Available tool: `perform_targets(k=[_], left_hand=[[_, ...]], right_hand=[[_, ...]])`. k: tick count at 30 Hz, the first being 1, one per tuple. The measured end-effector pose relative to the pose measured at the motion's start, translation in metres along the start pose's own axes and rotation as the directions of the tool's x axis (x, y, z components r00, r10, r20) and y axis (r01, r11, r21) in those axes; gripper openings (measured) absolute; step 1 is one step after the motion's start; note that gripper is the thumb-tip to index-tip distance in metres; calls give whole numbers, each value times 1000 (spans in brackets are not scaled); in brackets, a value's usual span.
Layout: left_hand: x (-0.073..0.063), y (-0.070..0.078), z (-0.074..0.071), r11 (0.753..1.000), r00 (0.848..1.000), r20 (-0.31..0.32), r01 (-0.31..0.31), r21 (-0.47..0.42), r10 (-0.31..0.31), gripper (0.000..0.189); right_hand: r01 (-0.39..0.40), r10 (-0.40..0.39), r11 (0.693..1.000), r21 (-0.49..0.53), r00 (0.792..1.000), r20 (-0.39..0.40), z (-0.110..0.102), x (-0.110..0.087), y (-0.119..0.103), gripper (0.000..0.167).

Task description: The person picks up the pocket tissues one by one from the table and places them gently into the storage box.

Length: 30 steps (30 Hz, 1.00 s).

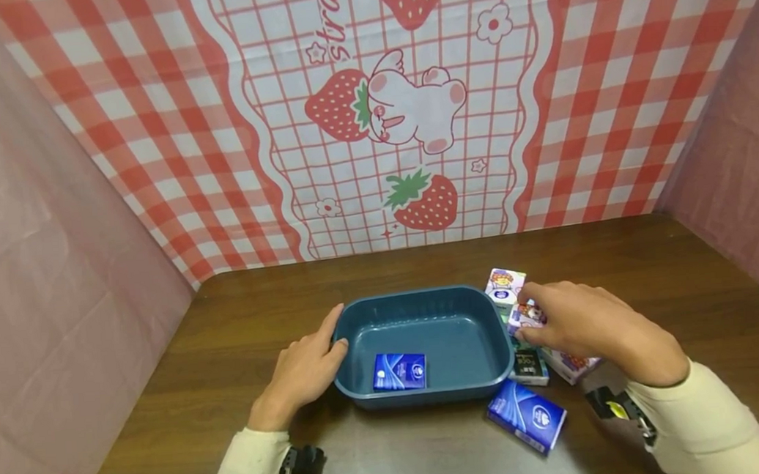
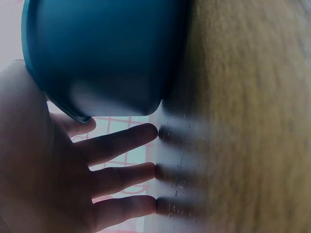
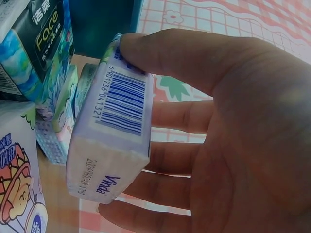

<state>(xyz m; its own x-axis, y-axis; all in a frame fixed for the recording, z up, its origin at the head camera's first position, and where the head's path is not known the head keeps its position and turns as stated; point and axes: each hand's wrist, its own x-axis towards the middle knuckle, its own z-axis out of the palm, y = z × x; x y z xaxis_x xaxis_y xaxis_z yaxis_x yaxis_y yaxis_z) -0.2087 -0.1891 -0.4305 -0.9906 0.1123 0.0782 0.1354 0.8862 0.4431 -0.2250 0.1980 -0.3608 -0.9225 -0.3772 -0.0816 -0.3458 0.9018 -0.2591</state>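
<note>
My left hand (image 1: 305,363) rests against the left end of a dark teal plastic basin (image 1: 423,394), its thumb near the rim. In the left wrist view the fingers (image 2: 124,145) are straight, and several tips reach down to the tabletop beside the basin's wall. To the right of the basin, my right hand (image 1: 587,321) pinches a small light-purple tissue pack (image 3: 114,114) between thumb and fingers. Its barcode side and Vinda print face the right wrist camera. One blue tissue pack (image 1: 398,371) lies flat inside the basin, at its front left.
Near the right hand lie a white-and-purple tissue pack (image 1: 505,285), a dark green Face tissue pack (image 1: 530,366) and another purple pack (image 1: 570,365). A second blue pack (image 1: 527,415) lies at the basin's front right. A strawberry-print cloth (image 1: 404,118) hangs behind the wooden table (image 1: 257,289).
</note>
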Motion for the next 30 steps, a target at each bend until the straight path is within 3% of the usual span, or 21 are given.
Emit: perform_targets(k=[21,30], left_hand=[[4,3,-1,1000,1000,8,6,-11,-6,62],[1,1,-1,1000,1000,13,8,-8,-8,62]], right_hand=[[-19,19,1000,-7,1000,-1,-6,0,0,66],[14,-15,1000,-25,999,-49,-4,0,0,61]])
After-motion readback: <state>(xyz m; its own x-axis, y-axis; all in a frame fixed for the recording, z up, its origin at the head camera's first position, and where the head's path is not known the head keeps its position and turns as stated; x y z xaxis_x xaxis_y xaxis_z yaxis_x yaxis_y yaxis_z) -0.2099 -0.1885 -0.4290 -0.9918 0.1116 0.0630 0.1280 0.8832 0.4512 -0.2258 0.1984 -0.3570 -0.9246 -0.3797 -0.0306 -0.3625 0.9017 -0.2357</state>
